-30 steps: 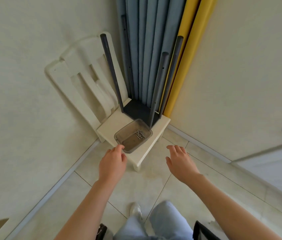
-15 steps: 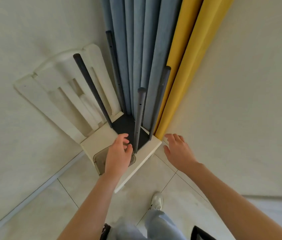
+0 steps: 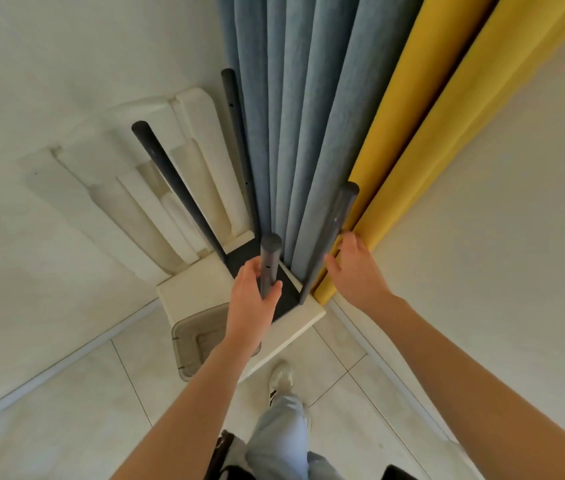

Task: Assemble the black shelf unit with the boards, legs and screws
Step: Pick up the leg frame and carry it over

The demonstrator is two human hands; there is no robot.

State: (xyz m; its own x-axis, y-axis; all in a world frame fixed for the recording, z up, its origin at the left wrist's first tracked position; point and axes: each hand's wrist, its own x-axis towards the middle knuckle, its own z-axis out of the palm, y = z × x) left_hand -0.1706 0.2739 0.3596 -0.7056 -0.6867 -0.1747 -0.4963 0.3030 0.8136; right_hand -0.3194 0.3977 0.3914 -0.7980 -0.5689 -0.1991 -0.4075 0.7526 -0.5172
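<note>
Left hand (image 3: 251,299) curled round near leg (image 3: 270,254), thumb and fingers wrapping it. Right hand (image 3: 355,271) spread wide beside right leg (image 3: 338,220), contact unclear. Legs upright on black board (image 3: 286,301), atop white chair (image 3: 187,296); clear tray (image 3: 198,341) on seat front.

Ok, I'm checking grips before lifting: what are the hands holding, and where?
Left hand grips the nearest leg near its top end. Right hand lies against the right leg; grip cannot be told.
</note>
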